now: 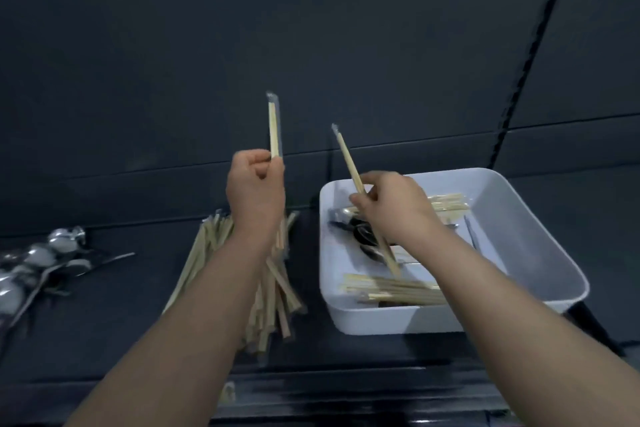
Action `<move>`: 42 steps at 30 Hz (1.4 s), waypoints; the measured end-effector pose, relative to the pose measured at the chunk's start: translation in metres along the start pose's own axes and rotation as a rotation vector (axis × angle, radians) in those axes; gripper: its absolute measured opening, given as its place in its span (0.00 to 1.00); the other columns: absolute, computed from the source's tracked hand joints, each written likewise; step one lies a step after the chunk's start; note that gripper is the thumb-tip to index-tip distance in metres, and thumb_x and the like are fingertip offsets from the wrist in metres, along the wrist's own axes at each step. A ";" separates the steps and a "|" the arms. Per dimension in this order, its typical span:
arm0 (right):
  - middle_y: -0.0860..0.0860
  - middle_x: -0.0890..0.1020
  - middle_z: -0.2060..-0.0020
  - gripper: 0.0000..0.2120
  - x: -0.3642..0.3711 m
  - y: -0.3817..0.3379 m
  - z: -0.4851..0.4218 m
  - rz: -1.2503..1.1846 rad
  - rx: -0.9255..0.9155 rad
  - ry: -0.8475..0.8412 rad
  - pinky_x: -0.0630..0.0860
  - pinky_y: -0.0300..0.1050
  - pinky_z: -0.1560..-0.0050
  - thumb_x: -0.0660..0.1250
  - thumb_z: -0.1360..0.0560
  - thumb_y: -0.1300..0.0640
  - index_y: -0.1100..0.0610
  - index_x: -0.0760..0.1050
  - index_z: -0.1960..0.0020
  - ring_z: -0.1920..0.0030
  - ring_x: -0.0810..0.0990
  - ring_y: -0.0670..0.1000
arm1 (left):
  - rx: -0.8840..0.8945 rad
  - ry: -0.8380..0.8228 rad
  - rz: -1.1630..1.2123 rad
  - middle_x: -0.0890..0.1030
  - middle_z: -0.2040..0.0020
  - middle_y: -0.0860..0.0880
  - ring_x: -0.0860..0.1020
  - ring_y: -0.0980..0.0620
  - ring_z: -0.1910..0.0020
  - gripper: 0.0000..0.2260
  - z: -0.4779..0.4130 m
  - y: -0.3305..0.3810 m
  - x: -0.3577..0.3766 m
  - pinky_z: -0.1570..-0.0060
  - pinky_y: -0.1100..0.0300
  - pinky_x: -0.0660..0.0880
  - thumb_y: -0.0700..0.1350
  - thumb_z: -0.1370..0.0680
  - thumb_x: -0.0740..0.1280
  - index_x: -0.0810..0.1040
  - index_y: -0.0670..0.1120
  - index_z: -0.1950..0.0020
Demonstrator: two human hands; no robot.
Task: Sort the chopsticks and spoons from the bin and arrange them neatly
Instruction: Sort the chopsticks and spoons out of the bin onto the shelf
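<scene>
My left hand [254,189] grips a wrapped pair of chopsticks [273,128] upright, above a loose pile of wrapped chopsticks [266,284] on the dark surface. My right hand [391,204] pinches another wrapped pair [349,161], tilted, its lower end down in the white bin [519,218]. Inside the bin lie more chopsticks [391,289] near the front, a few [446,203] at the back, and dark metal spoons [363,236] partly hidden by my right hand. A group of shiny spoons [38,260] lies at the far left.
The dark work surface [121,322] meets a dark padded wall [311,45] behind. A front edge of the counter [346,399] runs along the bottom. One stray chopstick wrapper end [228,392] shows near that edge.
</scene>
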State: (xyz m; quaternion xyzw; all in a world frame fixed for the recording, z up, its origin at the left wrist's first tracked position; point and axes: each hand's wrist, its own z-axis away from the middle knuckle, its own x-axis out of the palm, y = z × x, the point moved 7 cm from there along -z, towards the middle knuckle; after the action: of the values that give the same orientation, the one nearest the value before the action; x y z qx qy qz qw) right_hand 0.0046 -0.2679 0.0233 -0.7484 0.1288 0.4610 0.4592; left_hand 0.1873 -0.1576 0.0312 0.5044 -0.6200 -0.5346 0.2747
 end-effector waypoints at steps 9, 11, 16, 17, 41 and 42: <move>0.56 0.82 0.52 0.14 0.135 -0.094 0.007 0.069 -0.114 -0.296 0.74 0.46 0.56 0.63 0.24 0.50 0.59 0.78 0.48 0.48 0.80 0.59 | -0.230 -0.322 -0.505 0.81 0.47 0.49 0.78 0.51 0.49 0.08 -0.001 -0.099 -0.086 0.51 0.60 0.72 0.45 0.22 0.66 0.79 0.46 0.44; 0.56 0.82 0.48 0.16 0.141 -0.093 0.009 0.105 -0.089 -0.296 0.76 0.48 0.50 0.63 0.23 0.48 0.58 0.79 0.44 0.45 0.79 0.59 | -0.190 -0.387 -0.568 0.81 0.45 0.50 0.78 0.51 0.47 0.08 0.001 -0.103 -0.087 0.48 0.59 0.74 0.45 0.22 0.65 0.80 0.48 0.44; 0.50 0.83 0.52 0.10 0.094 -0.085 0.012 0.190 -0.152 -0.048 0.71 0.44 0.58 0.60 0.23 0.53 0.47 0.80 0.47 0.49 0.80 0.56 | -0.017 -0.398 -0.514 0.81 0.48 0.54 0.79 0.54 0.49 0.06 -0.005 -0.080 -0.065 0.47 0.59 0.76 0.44 0.22 0.65 0.80 0.50 0.46; 0.49 0.83 0.52 0.10 0.081 -0.080 0.013 0.196 -0.138 0.008 0.72 0.44 0.58 0.61 0.23 0.53 0.46 0.79 0.46 0.48 0.80 0.55 | 0.006 -0.411 -0.476 0.81 0.51 0.55 0.80 0.54 0.50 0.05 -0.005 -0.073 -0.055 0.47 0.58 0.76 0.44 0.22 0.66 0.80 0.51 0.48; 0.46 0.83 0.51 0.12 -0.036 0.142 0.071 0.311 0.326 0.056 0.69 0.43 0.62 0.58 0.22 0.52 0.44 0.78 0.44 0.50 0.80 0.53 | 0.604 -1.449 -1.113 0.84 0.55 0.52 0.80 0.48 0.54 0.06 0.168 -0.033 0.198 0.56 0.56 0.74 0.49 0.26 0.69 0.82 0.48 0.56; 0.46 0.83 0.51 0.12 -0.035 0.143 0.071 0.307 0.329 0.048 0.70 0.43 0.62 0.58 0.22 0.52 0.45 0.78 0.45 0.50 0.80 0.53 | 0.595 -1.471 -1.121 0.83 0.55 0.51 0.80 0.47 0.53 0.06 0.169 -0.034 0.197 0.54 0.55 0.75 0.49 0.26 0.69 0.81 0.47 0.56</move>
State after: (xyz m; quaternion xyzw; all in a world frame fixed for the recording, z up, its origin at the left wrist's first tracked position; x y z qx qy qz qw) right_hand -0.1428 -0.2966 -0.0409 -0.6458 0.3257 0.4802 0.4962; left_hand -0.0171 -0.2704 -0.0871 0.3152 -0.4166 -0.5909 -0.6148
